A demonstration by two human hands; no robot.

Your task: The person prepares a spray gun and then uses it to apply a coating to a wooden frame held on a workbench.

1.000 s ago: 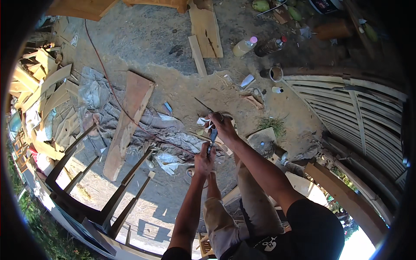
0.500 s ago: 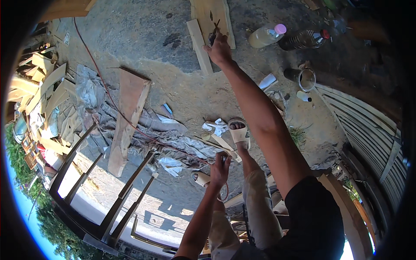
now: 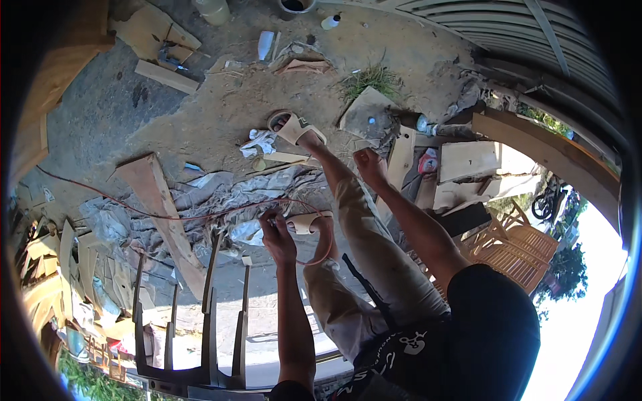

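My left hand [image 3: 278, 239] is closed, with its fingers curled around a thin reddish hose [image 3: 175, 218] close to my left foot. From the hand the hose loops out past the foot, then runs left across the ground. My right hand [image 3: 370, 166] hovers beside my right knee, its fingers curled and nothing visible in them. A small dark tool [image 3: 168, 57] lies at the far left on a wide wooden board [image 3: 142, 32]; its kind is too small to tell. A narrow plank [image 3: 166, 77] rests just beside it.
A long board [image 3: 160, 214] lies over crumpled plastic sheeting [image 3: 200, 194]. An upturned dark-legged furniture frame [image 3: 208, 334] stands near left. At right are wood pieces [image 3: 470, 160], a slatted wooden chair [image 3: 518, 250] and a thick beam [image 3: 545, 150]. Bottles and a round container [image 3: 296, 5] stand far off.
My right hand has let go of the dark tool, left it on the board and drawn back toward my knee. The view has swung right; my left hand still holds the hose.
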